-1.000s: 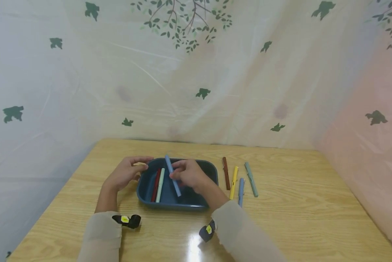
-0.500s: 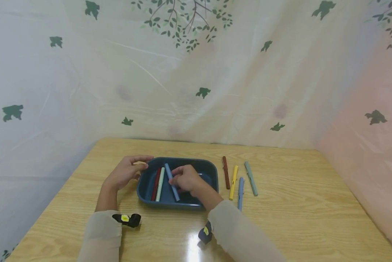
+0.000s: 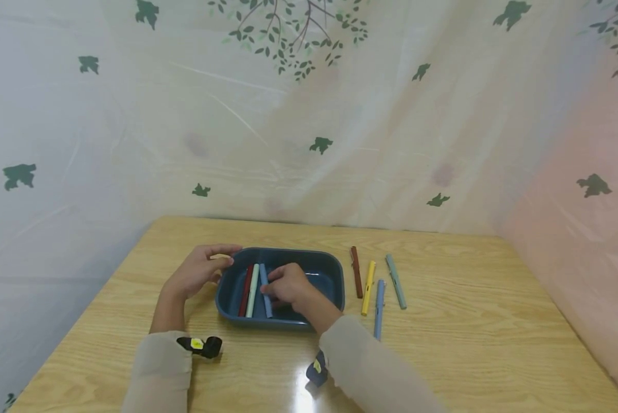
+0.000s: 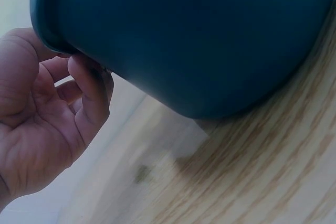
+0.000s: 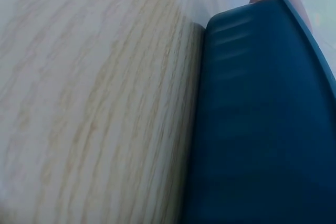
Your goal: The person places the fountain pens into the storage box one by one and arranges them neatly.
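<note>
Blue pen [image 3: 264, 277], slim, straight-sided and plain in colour, inside the dark blue tray [image 3: 259, 324] on the worktop [image 3: 469, 298], just right of a pale green pen [image 3: 253, 291] and a dark red pen [image 3: 245, 291], roughly in line with both. Pinched near mid-length by the right hand [image 3: 290, 284], in a grip narrowed to the barrel, with the left hand [image 3: 198, 269] bent in a close grip at the tray's far left corner. Legible nowhere: dark marking on the yellow label [image 3: 198, 344] at the left wrist, too small to read.
</note>
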The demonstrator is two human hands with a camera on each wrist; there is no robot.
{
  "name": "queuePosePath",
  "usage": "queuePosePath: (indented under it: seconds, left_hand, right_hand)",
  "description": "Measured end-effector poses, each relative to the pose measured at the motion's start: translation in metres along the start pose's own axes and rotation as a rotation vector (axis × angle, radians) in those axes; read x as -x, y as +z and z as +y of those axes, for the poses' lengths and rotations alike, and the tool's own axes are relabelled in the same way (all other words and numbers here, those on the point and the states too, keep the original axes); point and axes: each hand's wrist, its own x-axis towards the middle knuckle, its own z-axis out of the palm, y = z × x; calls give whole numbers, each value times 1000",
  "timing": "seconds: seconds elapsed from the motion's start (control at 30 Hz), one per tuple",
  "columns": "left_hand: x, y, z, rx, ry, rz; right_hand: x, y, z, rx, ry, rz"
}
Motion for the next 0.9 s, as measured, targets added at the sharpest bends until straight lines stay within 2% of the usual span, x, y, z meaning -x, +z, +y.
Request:
queuePosePath:
  seconds: [0.73, 0.9]
  left_hand:
    - [1, 0, 2, -10, -4, 8]
    - [2, 0, 3, 1, -1, -1]
  right_hand:
    - [-3, 12, -5, 11, 30, 53]
    - [-3, 12, -6, -1, 46, 42]
